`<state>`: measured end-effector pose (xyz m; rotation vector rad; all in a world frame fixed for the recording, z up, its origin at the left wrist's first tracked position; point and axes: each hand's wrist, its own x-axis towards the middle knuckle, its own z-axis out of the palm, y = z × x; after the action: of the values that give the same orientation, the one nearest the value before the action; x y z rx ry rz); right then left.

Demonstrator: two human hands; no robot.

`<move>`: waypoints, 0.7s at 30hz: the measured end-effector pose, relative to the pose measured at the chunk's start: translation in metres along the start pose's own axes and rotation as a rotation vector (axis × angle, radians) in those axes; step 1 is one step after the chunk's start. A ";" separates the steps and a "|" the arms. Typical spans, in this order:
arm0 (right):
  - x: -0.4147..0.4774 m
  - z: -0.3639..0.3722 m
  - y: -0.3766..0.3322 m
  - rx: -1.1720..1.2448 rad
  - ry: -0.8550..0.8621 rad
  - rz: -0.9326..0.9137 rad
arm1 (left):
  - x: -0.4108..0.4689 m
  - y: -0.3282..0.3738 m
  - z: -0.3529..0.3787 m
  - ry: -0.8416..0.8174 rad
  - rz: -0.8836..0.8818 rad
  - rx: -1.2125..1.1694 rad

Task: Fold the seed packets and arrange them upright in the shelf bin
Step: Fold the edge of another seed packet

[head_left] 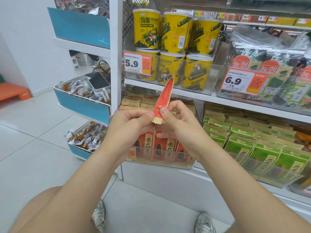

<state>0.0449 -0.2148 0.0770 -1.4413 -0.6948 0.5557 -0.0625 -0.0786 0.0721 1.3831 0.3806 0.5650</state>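
Person crouches at a shop shelf, both hands raised in front of the clear shelf bin (159, 163) on the bottom tier. Left hand (133, 121) and right hand (178, 125) both pinch the lower end of one red seed packet (165, 93), thumbs on the near face, fingers curled behind. The packet stands almost edge-on to the camera, its far end pointing up toward the yellow canisters (175, 32) on the shelf above. A kraft-coloured strip shows at the pinched end, apparently the flap being turned over; how far the crease runs cannot be told from this angle. Below the hands, red packets (166, 147) of the same kind stand upright in the bin, faces forward, with kraft tops showing behind them. Green packets (242, 143) fill the neighbouring bin to the right. Judgement: folding is the step in hand, placing not yet done. To do it well, set both thumbs close together on the fold line, run the crease square across the width so the folded end lies flat, and press it firm before either hand lets go. After that, turn the printed face forward and lower the packet into a gap in the row, fold matching its neighbours. Risk: a slanted crease likely makes the packet lean.
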 end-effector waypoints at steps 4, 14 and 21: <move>0.000 0.001 0.001 0.051 -0.017 0.024 | 0.000 0.001 -0.001 0.001 -0.004 0.021; -0.001 0.001 -0.011 0.194 0.019 0.089 | -0.006 0.002 0.005 -0.023 0.188 0.356; -0.008 -0.007 -0.012 -0.146 -0.237 0.122 | -0.003 -0.001 0.004 0.028 0.191 0.213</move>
<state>0.0441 -0.2262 0.0884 -1.5763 -0.8521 0.7930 -0.0626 -0.0836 0.0715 1.6294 0.3401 0.7171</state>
